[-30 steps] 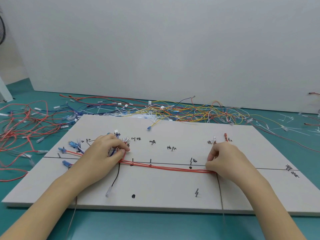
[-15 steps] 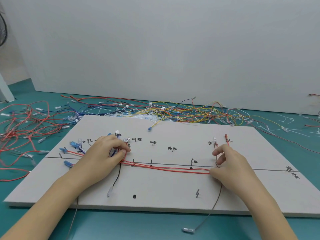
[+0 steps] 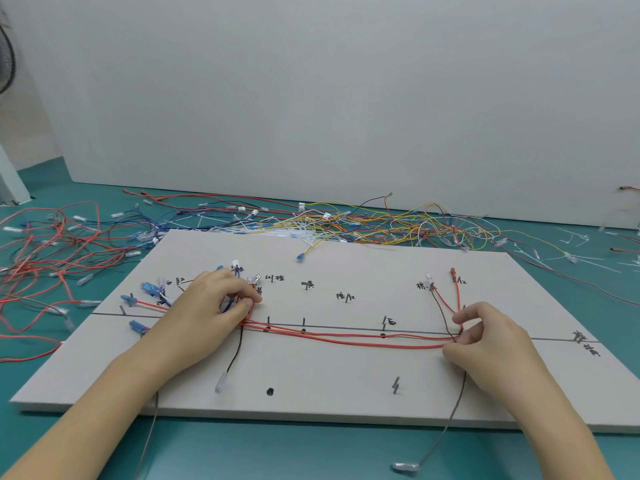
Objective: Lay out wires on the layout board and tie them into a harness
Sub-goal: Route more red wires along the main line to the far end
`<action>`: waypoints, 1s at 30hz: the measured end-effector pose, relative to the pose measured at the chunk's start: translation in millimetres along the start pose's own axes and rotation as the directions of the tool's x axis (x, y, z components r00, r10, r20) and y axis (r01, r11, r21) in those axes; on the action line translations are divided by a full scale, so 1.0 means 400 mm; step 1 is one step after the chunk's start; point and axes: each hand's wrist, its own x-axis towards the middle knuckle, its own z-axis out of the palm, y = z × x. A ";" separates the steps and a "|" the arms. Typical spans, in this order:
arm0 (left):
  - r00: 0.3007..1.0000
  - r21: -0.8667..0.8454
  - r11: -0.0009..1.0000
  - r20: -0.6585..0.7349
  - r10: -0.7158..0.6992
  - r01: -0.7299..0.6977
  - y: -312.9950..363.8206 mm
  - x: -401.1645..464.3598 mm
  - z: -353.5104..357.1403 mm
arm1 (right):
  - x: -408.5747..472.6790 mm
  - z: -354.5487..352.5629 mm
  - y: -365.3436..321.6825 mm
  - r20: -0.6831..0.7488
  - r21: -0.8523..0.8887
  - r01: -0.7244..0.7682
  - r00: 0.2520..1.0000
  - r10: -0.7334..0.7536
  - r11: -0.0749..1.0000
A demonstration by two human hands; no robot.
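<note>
A grey layout board with black marks and handwritten labels lies on the teal table. Several red wires run along its drawn centre line. My left hand pinches their left end, where blue and white terminals fan out. My right hand holds the right end of the red wires with curled fingers. From there a red wire and a brown wire branch up to labelled marks. A brown wire trails off the near edge to a clear terminal. A black wire hangs below my left hand.
Loose red wires lie in a tangle on the table to the left. Yellow, blue and white wires pile up behind the board. White cable ties are scattered at the right. A grey wall panel stands at the back.
My right hand has slid slightly right and down along the red wires. The brown wire's lower end has swung out past the board's near edge. My left hand has stayed put.
</note>
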 end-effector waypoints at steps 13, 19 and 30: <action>1.000 -0.003 1.000 -0.011 0.003 -0.003 -0.004 0.000 0.000 | 0.018 -0.037 0.039 -0.057 -0.061 -0.047 0.997 0.043 0.997; 1.000 -0.003 1.000 -0.010 0.004 -0.004 -0.009 0.002 0.002 | 0.047 -0.051 0.049 -0.051 0.001 -0.019 0.999 0.019 1.000; 1.000 0.004 1.000 -0.009 0.005 -0.004 -0.008 0.000 0.000 | 0.089 -0.028 0.066 -0.081 0.002 0.016 0.997 -0.015 1.000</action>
